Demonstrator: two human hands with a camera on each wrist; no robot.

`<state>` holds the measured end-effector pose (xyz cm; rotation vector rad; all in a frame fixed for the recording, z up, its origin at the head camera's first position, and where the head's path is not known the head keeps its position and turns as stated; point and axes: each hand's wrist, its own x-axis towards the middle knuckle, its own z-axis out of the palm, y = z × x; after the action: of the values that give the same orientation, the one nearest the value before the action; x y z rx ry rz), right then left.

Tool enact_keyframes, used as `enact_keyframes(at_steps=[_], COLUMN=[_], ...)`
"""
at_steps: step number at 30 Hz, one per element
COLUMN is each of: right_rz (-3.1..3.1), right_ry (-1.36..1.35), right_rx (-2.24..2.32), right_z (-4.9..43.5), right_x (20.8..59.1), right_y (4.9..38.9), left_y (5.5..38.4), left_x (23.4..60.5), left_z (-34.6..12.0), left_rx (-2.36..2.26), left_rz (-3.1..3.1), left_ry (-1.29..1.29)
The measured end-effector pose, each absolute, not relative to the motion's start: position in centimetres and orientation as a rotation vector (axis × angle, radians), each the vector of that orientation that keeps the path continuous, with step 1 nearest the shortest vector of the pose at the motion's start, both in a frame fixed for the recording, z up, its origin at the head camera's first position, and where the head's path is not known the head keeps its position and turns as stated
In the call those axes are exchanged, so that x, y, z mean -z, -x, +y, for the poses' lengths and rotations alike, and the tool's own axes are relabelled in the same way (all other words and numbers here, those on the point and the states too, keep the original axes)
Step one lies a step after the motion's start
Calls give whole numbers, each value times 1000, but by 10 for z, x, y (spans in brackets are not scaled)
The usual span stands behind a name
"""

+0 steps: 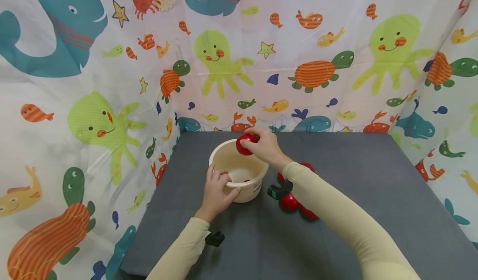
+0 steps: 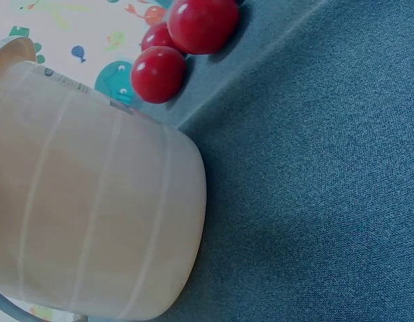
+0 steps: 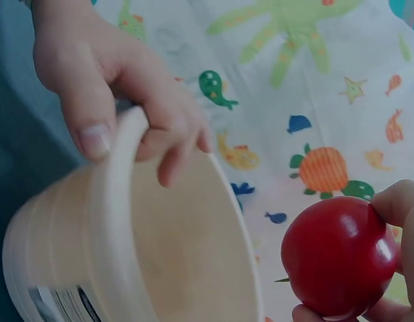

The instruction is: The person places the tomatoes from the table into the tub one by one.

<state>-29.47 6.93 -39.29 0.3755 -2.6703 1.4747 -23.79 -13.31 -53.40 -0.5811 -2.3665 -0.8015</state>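
The fingers (image 3: 402,201) of the right hand (image 1: 268,146) are part-curled around a red ball (image 1: 244,144), spread about as wide as the ball itself, with thumb and fingertips on its sides and much of its glossy skin left bare. This ball is up at the far side of the bucket's mouth, clear of the table (image 1: 354,180); whether it is wholly over the inside cannot be told. It looks light enough for one hand, and its shine suggests a smooth, rather slippery surface, so a hold across its widest part, with thumb and fingers opposed, would suit it best. Whether it is firm or gives under a squeeze, the pictures do not settle; gentle pressure seems wise. The left hand (image 1: 218,191) grips the near rim of the bucket (image 1: 244,196), its thumb outside and its other fingers hooked over into the mouth. The bucket stands upright, its pale wall probably thin, light plastic, and the thick rim looks the surest place to steady it. A little red shows at the bottom inside. To the right, partly behind the right sleeve (image 1: 332,205), more red balls (image 1: 289,202) lie on the table. A sea-creature cloth (image 1: 269,105) hangs behind.
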Motion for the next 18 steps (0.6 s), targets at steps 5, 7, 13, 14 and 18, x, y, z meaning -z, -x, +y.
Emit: enact_keyframes(at_steps=[5,7,13,14,18], right_rz=[-2677,-2677,-2684,-2686,-2709], right_ry=[-407,-427,-440,-439,-424], right_rx=[-1444,-1438,-1431,-1421,-1389], right_z=[55,51,40,39,33], right_x=[407,413,432,435,447], right_y=[294,294,291,291,293], left_y=[240,241,241,241,242], left_x=[537,538,539,539,539], left_z=[-133,-133,-134,-134,-134], left_rx=[779,771,767,760,753], left_rz=[-2337,-2324,-2321,-2322,-2330], left_ry=[596,597,584,585,593])
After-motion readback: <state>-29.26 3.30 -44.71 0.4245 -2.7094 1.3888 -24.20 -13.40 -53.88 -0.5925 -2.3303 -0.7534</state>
